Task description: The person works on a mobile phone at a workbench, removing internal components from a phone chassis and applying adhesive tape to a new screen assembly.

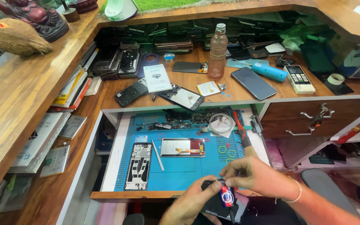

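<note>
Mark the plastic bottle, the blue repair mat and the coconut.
plastic bottle [218,56], head view, middle of its clear body.
blue repair mat [180,171], head view, bare patch near its front edge.
coconut [19,38], head view, middle of its husk.

white rectangular packet [156,77] with blue print, flat on the wooden shelf, left of the bottle. small yellow-and-white card [208,88] just right of it. dark phone screen [253,83] lying tilted further right. pale screen panel [183,147] on the blue mat below.

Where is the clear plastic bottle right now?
The clear plastic bottle stands upright on the wooden shelf, centre of the head view, between a dark phone and a blue tool.
</note>
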